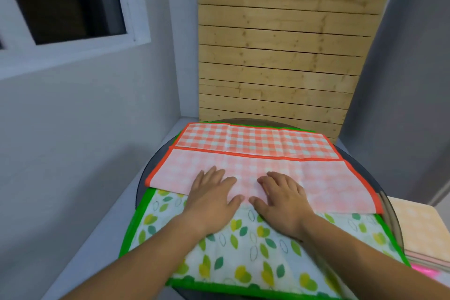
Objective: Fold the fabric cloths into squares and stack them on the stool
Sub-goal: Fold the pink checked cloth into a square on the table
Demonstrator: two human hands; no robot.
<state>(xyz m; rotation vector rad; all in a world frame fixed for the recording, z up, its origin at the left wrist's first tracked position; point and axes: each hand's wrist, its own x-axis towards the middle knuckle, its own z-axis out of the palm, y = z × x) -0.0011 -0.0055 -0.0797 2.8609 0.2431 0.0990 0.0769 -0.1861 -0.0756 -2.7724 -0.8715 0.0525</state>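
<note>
An orange checked cloth with an orange border lies across a round dark table, its near part folded over so the pale underside faces up. Beneath it spreads a white cloth with green and yellow leaves and a green border. My left hand and my right hand both press flat on the near edge of the folded orange flap, fingers straight and spread, side by side. At the right edge sits a stack of folded cloths, pale orange on top, on what looks like the stool.
A wooden slatted panel stands behind the table. Grey walls close in on the left and right, with a white-framed window at upper left. Something pink shows under the stack at the right.
</note>
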